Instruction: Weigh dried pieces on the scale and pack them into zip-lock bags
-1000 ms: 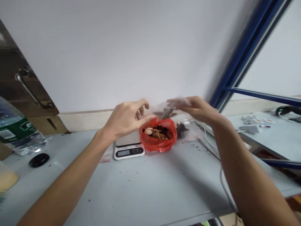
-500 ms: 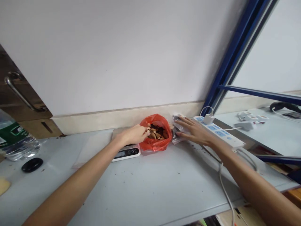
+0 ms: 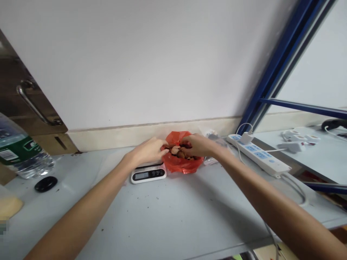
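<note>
A red plastic bag stands with its mouth spread, holding brown dried pieces. At the bag's left rim is my left hand, thumb and fingers closed about the edge as far as I can see. My right hand reaches over the right rim, fingers curved but apart above the pieces; some fingertips are hidden. Under my left hand lies a white digital scale, its platform mostly covered. A clear plastic bag with dark contents sits behind my right wrist.
A white power strip with plugs and cables lies to the right, near a blue metal frame. On the left are a water bottle and a black round object. The wall borders the table's back.
My right hand has left the clear bag and moved left to the red bag's mouth. My left hand has drawn back slightly from the pieces to the rim. The view has shifted a little.
</note>
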`<state>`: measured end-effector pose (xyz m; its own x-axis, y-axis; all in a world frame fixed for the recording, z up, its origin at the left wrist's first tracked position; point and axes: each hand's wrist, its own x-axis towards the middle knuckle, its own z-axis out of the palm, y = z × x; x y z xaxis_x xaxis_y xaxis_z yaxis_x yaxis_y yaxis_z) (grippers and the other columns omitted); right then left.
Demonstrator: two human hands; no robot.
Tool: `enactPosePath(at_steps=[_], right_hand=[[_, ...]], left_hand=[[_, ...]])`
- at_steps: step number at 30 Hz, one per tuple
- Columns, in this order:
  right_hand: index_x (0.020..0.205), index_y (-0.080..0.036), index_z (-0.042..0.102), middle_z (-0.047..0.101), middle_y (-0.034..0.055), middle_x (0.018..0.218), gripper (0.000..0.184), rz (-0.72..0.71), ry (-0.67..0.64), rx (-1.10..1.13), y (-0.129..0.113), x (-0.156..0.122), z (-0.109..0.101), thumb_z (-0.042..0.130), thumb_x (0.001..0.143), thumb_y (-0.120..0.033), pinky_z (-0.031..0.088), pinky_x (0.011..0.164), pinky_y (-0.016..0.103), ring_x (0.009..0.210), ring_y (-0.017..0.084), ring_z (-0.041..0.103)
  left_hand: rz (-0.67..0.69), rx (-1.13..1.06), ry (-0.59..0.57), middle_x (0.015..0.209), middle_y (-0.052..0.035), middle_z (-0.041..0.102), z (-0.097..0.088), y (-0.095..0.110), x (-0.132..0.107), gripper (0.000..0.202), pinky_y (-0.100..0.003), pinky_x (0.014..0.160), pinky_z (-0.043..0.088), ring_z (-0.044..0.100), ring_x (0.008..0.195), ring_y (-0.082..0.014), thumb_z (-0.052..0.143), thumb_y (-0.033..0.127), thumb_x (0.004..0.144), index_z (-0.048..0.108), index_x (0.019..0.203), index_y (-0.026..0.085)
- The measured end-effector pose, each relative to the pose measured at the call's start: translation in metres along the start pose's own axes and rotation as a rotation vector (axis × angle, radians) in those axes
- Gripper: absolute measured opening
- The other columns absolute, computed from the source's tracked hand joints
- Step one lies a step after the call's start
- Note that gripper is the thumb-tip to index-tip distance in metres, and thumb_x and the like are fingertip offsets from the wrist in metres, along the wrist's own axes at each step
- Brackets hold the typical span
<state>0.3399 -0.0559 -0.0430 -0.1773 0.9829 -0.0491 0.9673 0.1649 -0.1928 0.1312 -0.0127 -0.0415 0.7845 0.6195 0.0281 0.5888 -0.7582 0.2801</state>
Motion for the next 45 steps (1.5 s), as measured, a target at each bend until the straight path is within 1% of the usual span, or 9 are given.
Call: enactPosePath(at_steps=[4,8,15,22,26,30,33,38,45], right_hand=[[0.120,-0.027,0.066,0.073,0.0089,0.092,0.039,0.118,-0.220,0.039,-0.021,0.025,0.008,0.057,0.082,-0.029,0.047,0.059,0.033,0.078,0.028,0.067],[0.123,-0.027,0.062,0.071,0.0081,0.083,0.041,0.129,-0.339,0.059,-0.024,0.033,0.013,0.053,0.083,-0.023,0.048,0.051,0.033,0.066,0.026,0.067],[0.117,-0.026,0.067,0.073,0.0053,0.100,0.045,0.017,-0.206,0.131,-0.008,0.034,0.010,0.066,0.073,-0.015,0.054,0.061,0.028,0.082,0.023,0.070],[0.116,-0.026,0.070,0.075,0.0059,0.103,0.048,-0.033,-0.177,0.180,0.004,0.024,-0.029,0.067,0.069,-0.020,0.059,0.069,0.033,0.087,0.025,0.071],[0.118,-0.027,0.071,0.075,0.0048,0.100,0.047,-0.174,-0.172,0.255,-0.002,0.022,-0.054,0.069,0.071,-0.031,0.059,0.068,0.033,0.082,0.023,0.071],[0.123,-0.026,0.068,0.075,0.0040,0.096,0.051,-0.273,-0.180,0.326,-0.025,0.031,-0.064,0.071,0.073,-0.037,0.057,0.066,0.032,0.073,0.019,0.069],[0.127,-0.025,0.065,0.075,0.0051,0.102,0.054,-0.293,-0.211,0.349,-0.049,0.044,-0.058,0.072,0.074,-0.036,0.057,0.071,0.031,0.078,0.019,0.070],[0.134,-0.022,0.060,0.074,0.0093,0.113,0.063,-0.197,-0.369,0.301,-0.085,0.072,-0.035,0.075,0.073,-0.030,0.056,0.072,0.030,0.081,0.019,0.072],[0.141,-0.026,0.055,0.076,0.0080,0.113,0.078,-0.156,-0.475,0.124,-0.096,0.096,-0.015,0.081,0.067,-0.029,0.054,0.077,0.033,0.091,0.024,0.073]], left_hand=[[-0.019,-0.007,0.032,0.119,-0.0057,0.072,-0.012,-0.004,-0.017,0.039,-0.032,0.082,0.051,0.067,0.104,-0.0246,0.043,0.037,0.095,0.066,0.124,0.026],[-0.087,-0.006,0.017,0.124,-0.0064,0.071,-0.024,-0.013,-0.034,0.041,-0.033,0.087,0.051,0.067,0.109,-0.0252,0.043,0.040,0.095,0.066,0.125,0.025],[-0.181,0.001,0.037,0.121,-0.0087,0.072,-0.040,-0.039,-0.061,0.043,-0.031,0.088,0.050,0.067,0.107,-0.0236,0.046,0.042,0.093,0.066,0.124,0.020],[-0.204,0.003,0.032,0.114,-0.0073,0.074,-0.045,-0.057,-0.079,0.043,-0.027,0.076,0.050,0.070,0.094,-0.0211,0.046,0.044,0.092,0.066,0.124,0.022],[-0.210,0.007,0.003,0.117,-0.0085,0.073,-0.044,-0.069,-0.082,0.046,-0.026,0.076,0.051,0.070,0.093,-0.0199,0.047,0.046,0.092,0.064,0.128,0.023],[-0.193,0.022,-0.010,0.118,-0.0091,0.073,-0.043,-0.075,-0.082,0.047,-0.026,0.078,0.050,0.071,0.094,-0.0197,0.048,0.046,0.093,0.063,0.130,0.023],[-0.229,0.021,-0.046,0.122,-0.0108,0.072,-0.039,-0.075,-0.080,0.048,-0.026,0.081,0.050,0.071,0.096,-0.0210,0.049,0.045,0.093,0.061,0.133,0.021],[-0.263,0.013,-0.125,0.126,-0.0125,0.070,-0.025,-0.075,-0.074,0.054,-0.028,0.083,0.051,0.071,0.100,-0.0234,0.052,0.040,0.092,0.052,0.143,0.021],[-0.241,0.067,-0.189,0.120,-0.0112,0.072,-0.012,-0.078,-0.066,0.054,-0.030,0.082,0.051,0.070,0.098,-0.0239,0.050,0.045,0.093,0.052,0.143,0.025]])
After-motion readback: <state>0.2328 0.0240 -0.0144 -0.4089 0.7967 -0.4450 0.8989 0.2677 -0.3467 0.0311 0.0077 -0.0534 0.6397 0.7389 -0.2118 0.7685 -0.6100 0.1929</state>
